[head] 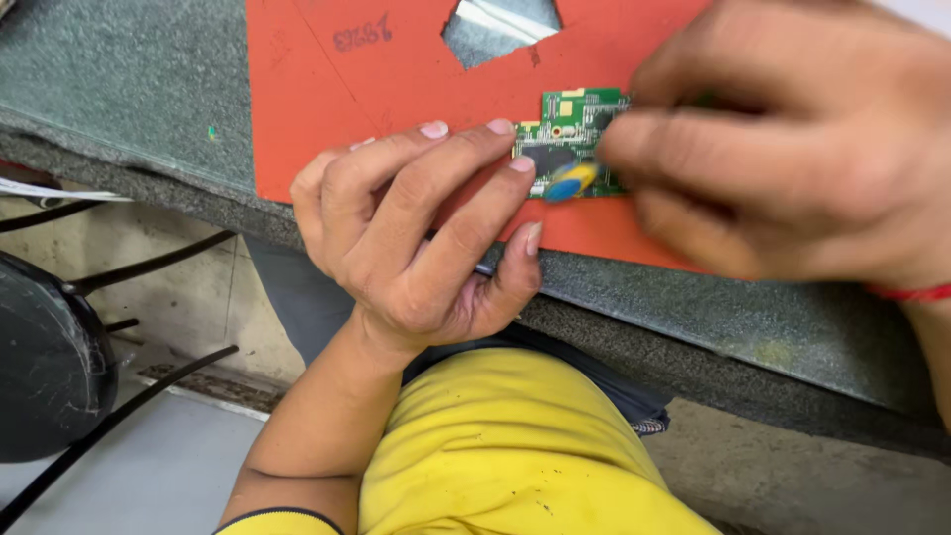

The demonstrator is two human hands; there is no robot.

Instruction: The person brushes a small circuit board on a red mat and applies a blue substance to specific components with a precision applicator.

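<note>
Left hand (416, 238) lies palm-down at the table (753, 317) edge, fingers (466, 183) stretched out and slightly spread; fingertips press on the left edge of a small green circuit board (573, 129), pinning it rather than gripping it; thumb hooks over the table rim below. Right hand (792, 139) comes in from the right, blurred, fingers curled close together around a small tool with a yellow-and-blue end (571, 180); that end sits on the lower part of the board, just right of the left fingertips; how the tool is held inside the fist cannot be made out. Board lies flat on an orange mat (396, 69), between the two sets of fingers; mat has a cut-out hole (500, 30) above the left fingers, grey surface showing through. A red thread band (916, 292) circles the right wrist. Below the left hand: yellow shirt (495, 446); far left, a dark round stool seat (45, 367).
</note>
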